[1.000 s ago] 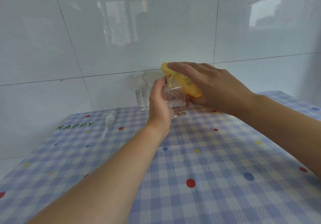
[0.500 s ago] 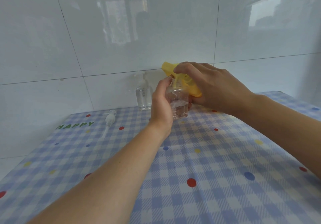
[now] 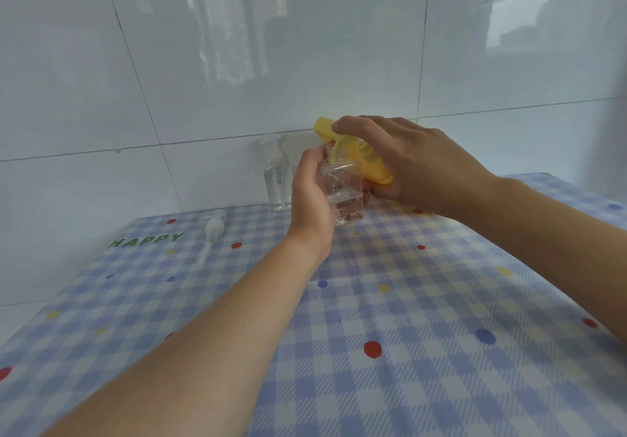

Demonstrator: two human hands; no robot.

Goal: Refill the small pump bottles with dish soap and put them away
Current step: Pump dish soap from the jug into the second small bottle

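- Since a second ago the right hand's (image 3: 417, 165) forefinger, then stretched flat along the top of the yellow soap bottle (image 3: 376, 173), has curled down over its upper end. The small clear bottle (image 3: 344, 195) and the left hand (image 3: 310, 195) have barely shifted.
- The checked tablecloth (image 3: 407, 335) meets the tiled wall (image 3: 203, 63) along its back edge. Its left edge runs down diagonally to the lower left, and a far right corner shows beyond the right wrist.
- A broad stretch of cloth lies open between the two forearms and to the right of them.
- The left hand's fingers wrap round the small clear bottle from its left side, thumb near the neck, and hold it upright. Its base is low over the cloth; whether it touches cannot be told.
- The right hand grips the yellow soap bottle tilted over the small bottle, and a yellow strand or spout reaches down into the open mouth. Some clear liquid sits in the bottom.
- A second pump bottle (image 3: 278, 182) stands upright against the wall, just left of the left hand.
- A loose pump head (image 3: 213, 226) with its tube lies on the cloth, well to the left.
- Green letters on the cloth read "HAPPY" (image 3: 147, 240). The second pump bottle bears small dark print too fine to read.
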